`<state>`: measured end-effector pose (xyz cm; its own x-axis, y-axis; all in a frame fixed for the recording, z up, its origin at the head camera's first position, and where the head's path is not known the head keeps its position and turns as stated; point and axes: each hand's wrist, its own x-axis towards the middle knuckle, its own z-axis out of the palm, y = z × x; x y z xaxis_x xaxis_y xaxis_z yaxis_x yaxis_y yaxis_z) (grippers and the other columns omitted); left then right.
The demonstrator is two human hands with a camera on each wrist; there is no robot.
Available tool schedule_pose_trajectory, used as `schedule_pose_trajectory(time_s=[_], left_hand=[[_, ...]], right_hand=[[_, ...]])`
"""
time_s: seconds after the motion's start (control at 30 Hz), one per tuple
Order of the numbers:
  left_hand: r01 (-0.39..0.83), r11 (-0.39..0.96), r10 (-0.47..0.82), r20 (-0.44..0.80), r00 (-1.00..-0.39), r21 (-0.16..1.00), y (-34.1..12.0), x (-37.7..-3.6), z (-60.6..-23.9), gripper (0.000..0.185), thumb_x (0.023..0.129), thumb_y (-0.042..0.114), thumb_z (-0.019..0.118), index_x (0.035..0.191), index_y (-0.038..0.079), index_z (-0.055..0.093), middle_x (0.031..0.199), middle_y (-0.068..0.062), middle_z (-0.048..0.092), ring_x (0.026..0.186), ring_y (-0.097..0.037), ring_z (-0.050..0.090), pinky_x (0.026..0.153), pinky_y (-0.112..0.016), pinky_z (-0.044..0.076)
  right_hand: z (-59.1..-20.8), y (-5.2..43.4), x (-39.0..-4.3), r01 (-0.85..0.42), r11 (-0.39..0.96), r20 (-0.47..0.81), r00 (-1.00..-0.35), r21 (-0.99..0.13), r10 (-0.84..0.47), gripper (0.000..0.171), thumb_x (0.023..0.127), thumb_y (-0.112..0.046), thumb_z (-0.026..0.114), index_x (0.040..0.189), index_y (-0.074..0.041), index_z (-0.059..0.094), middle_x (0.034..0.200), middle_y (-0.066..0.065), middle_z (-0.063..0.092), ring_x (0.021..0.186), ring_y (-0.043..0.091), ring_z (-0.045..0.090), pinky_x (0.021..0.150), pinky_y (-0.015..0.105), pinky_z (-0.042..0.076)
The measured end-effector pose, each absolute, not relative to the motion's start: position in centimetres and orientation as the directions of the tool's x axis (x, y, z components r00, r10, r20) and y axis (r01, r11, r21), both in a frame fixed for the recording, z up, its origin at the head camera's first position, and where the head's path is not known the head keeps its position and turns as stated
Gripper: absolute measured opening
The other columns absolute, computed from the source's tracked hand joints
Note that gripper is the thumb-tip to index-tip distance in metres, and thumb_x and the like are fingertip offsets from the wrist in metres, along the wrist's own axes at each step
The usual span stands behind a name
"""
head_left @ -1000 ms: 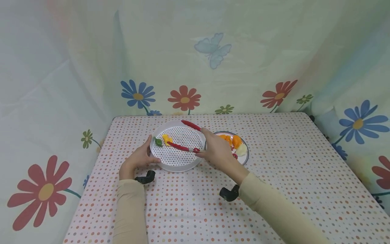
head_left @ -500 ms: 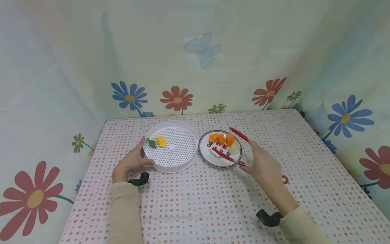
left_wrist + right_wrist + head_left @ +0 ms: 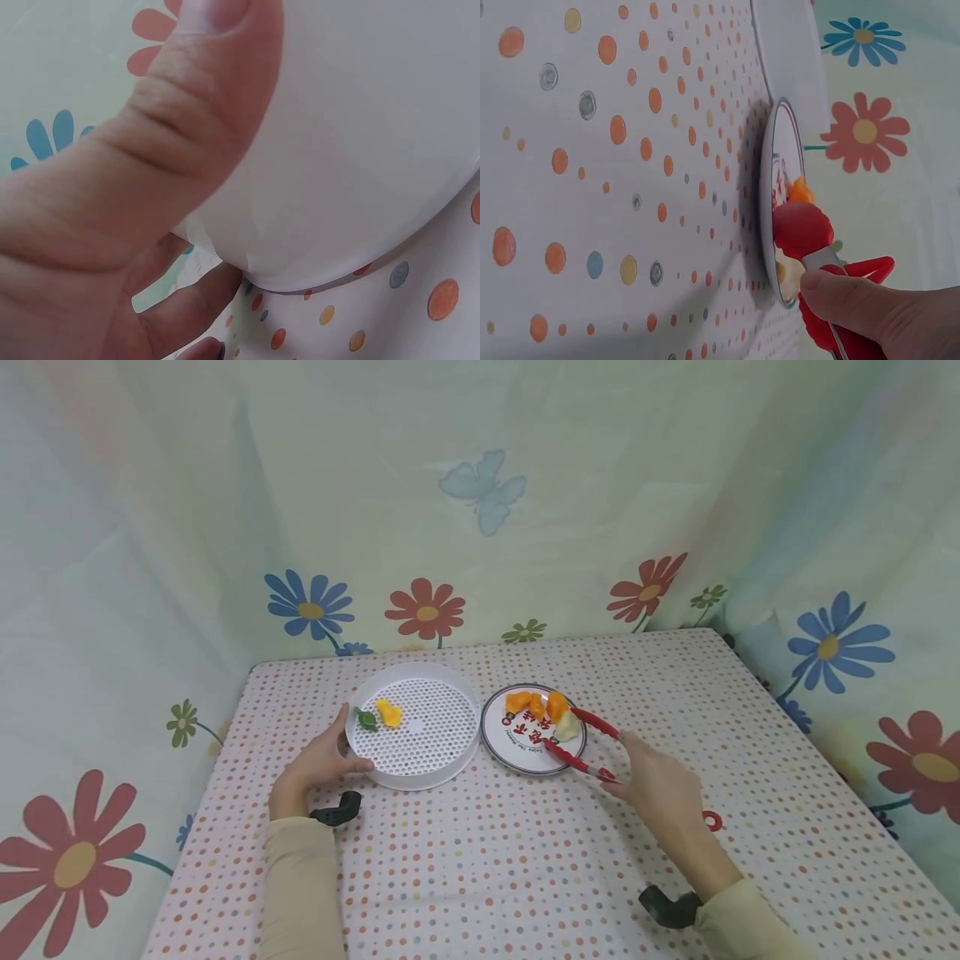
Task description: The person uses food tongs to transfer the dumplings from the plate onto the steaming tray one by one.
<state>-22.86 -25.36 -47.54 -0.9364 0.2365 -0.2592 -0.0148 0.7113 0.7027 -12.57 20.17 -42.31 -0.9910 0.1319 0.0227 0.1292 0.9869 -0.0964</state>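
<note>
In the head view my right hand (image 3: 663,789) holds red-tipped tongs (image 3: 576,760), their two arms spread apart. The tips stand over the right side of a round plate (image 3: 517,753), on either side of a pale whitish dumpling-shaped piece (image 3: 567,727). Several orange pieces (image 3: 557,706) lie along the plate's far side. My left hand (image 3: 318,767) holds the left side of a round white perforated tray (image 3: 431,727), with the thumb along its outer wall (image 3: 345,150). Inside, near its left edge, are a green piece (image 3: 366,719) and a yellow piece (image 3: 389,713).
The plate stands close to the tray's right side on a dotted tablecloth (image 3: 487,860). Behind the table hangs a flowered curtain (image 3: 337,510). Black wrist devices (image 3: 671,907) sit on both wrists.
My right hand has carried the tongs from above the tray, by the yellow piece, rightward to the plate, then lowered the tips around the pale piece. My left hand stays at the tray.
</note>
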Motion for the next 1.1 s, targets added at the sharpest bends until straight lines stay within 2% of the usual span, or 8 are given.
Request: schedule_pose_trajectory(time_s=[0.17,0.3,0.47,0.53,0.7,0.83,1.03,1.1], left_hand=[[-0.025,0.717,0.225,-0.265,-0.937,0.697,-25.5,-22.8,-47.6,0.133,0.068,0.045,0.082,0.151,0.012,-0.015,0.160,-0.016,0.006,0.146,-0.038,0.011,0.116,-0.058,0.015],[-0.030,0.720,0.217,-0.266,-0.939,0.694,-25.5,-22.6,-47.4,0.132,0.068,0.044,0.082,0.151,0.012,-0.015,0.160,-0.015,0.007,0.146,-0.037,0.011,0.116,-0.058,0.014],[-0.028,0.711,0.220,-0.260,-0.940,0.703,-25.3,-22.7,-47.3,0.131,0.068,0.044,0.082,0.151,0.013,-0.014,0.160,-0.015,0.007,0.146,-0.037,0.011,0.116,-0.058,0.014],[-0.035,0.710,0.214,-0.263,-0.941,0.703,-25.3,-22.7,-47.3,0.131,0.068,0.043,0.082,0.151,0.014,-0.014,0.160,-0.015,0.007,0.147,-0.037,0.010,0.116,-0.058,0.013],[-0.032,0.712,0.222,-0.268,-0.937,0.701,-25.4,-22.6,-47.4,0.133,0.067,0.045,0.082,0.151,0.012,-0.015,0.160,-0.015,0.006,0.147,-0.037,0.009,0.116,-0.058,0.011],[-0.019,0.711,0.230,-0.259,-0.938,0.703,-25.3,-22.6,-47.3,0.133,0.067,0.047,0.082,0.151,0.012,-0.014,0.160,-0.016,0.008,0.146,-0.037,0.010,0.116,-0.058,0.013],[-0.011,0.712,0.231,-0.249,-0.941,0.702,-25.2,-22.8,-47.5,0.133,0.067,0.046,0.082,0.151,0.011,-0.014,0.160,-0.015,0.008,0.146,-0.037,0.011,0.116,-0.058,0.014],[-0.013,0.711,0.229,-0.250,-0.941,0.703,-25.2,-22.8,-47.6,0.132,0.067,0.045,0.082,0.151,0.012,-0.014,0.160,-0.015,0.009,0.146,-0.037,0.011,0.116,-0.058,0.014]], right_hand=[[-42.3,19.0,-13.1,0.131,0.986,-0.030,-0.991,-0.105,0.128,0.087,0.066,-0.035,0.086,0.136,-0.002,0.046,0.115,0.026,0.064,0.064,0.023,0.056,0.044,0.025,0.041],[-42.3,18.1,-13.1,0.104,0.985,-0.024,-0.995,-0.141,0.101,0.085,0.065,-0.038,0.086,0.134,-0.004,0.049,0.113,0.023,0.066,0.071,0.025,0.061,0.050,0.031,0.049],[-41.8,18.5,-13.9,0.113,0.977,0.024,-0.993,-0.180,0.119,0.089,0.067,-0.041,0.084,0.138,-0.002,0.046,0.086,0.017,0.069,0.056,0.023,0.052,0.041,0.026,0.036],[-41.6,18.8,-14.7,0.120,0.977,0.027,-0.992,-0.178,0.127,0.090,0.068,-0.042,0.083,0.139,-0.001,0.044,0.084,0.018,0.068,0.055,0.021,0.048,0.040,0.025,0.031],[-41.7,18.5,-16.2,0.129,0.981,-0.049,-0.991,-0.148,0.123,0.091,0.068,-0.042,0.083,0.139,0.001,0.043,0.117,0.027,0.063,0.079,0.031,0.062,0.050,0.030,0.050],[-41.8,17.8,-16.2,0.125,0.983,-0.089,-0.990,-0.138,0.113,0.091,0.069,-0.043,0.082,0.138,0.001,0.044,0.117,0.027,0.063,0.081,0.031,0.063,0.052,0.032,0.052],[-42.0,17.1,-15.5,0.086,0.983,-0.069,-0.995,-0.163,0.076,0.092,0.068,-0.044,0.083,0.137,0.001,0.045,0.123,0.025,0.061,0.100,0.039,0.064,0.063,0.040,0.058],[-42.0,17.3,-15.3,0.099,0.981,-0.068,-0.994,-0.169,0.089,0.092,0.068,-0.045,0.082,0.138,0.001,0.044,0.124,0.026,0.060,0.099,0.040,0.064,0.063,0.040,0.057]])
